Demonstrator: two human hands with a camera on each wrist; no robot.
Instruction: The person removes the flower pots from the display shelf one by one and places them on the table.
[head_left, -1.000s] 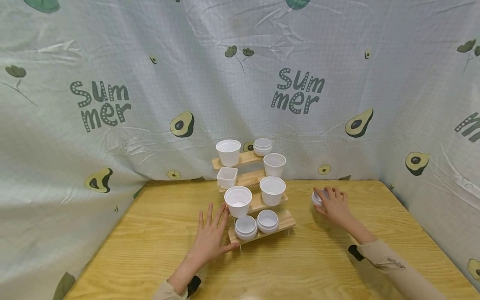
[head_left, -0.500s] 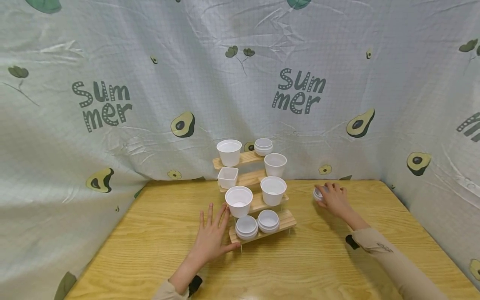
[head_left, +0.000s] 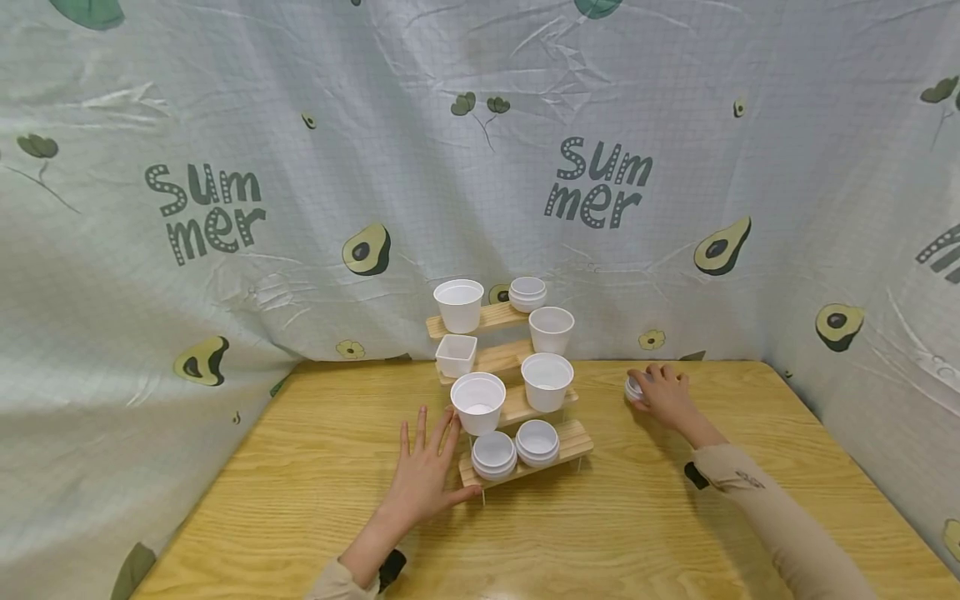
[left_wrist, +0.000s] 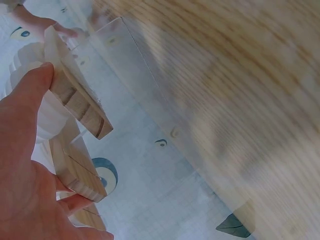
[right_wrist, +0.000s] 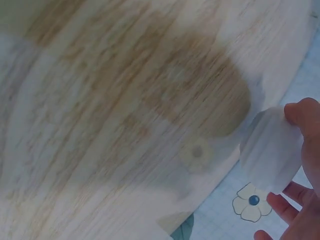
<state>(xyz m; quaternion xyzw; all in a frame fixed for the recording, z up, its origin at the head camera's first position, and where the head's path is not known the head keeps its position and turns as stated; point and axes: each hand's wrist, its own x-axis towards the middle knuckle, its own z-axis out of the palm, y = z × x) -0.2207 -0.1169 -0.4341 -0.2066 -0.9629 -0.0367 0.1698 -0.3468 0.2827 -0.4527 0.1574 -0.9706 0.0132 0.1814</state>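
In the head view a tiered wooden stand (head_left: 502, 358) bears several white plastic pots, mostly round, and one square pot (head_left: 456, 356). My left hand (head_left: 422, 482) lies along the stand's left side with its fingers spread. The left wrist view shows the thumb (left_wrist: 31, 85) against the end of the front wooden shelf (left_wrist: 80, 95) and other fingers touching the shelf behind it. At the right, my right hand (head_left: 670, 400) holds a small round white pot (head_left: 636, 388) low at the table. In the right wrist view, thumb and fingers are round this pot (right_wrist: 272, 150).
The yellow wood-grain table (head_left: 315, 517) ends at a hanging cloth (head_left: 420, 167) printed with avocados and "summer". Two round pots (head_left: 493, 455) stand on the lowest shelf. A small pot (head_left: 527, 294) and a taller pot (head_left: 459, 304) stand on the top shelf.
My right forearm has shifted slightly to the left and away from me, while the right hand keeps its hold on the small pot. The left hand stays at the stand.
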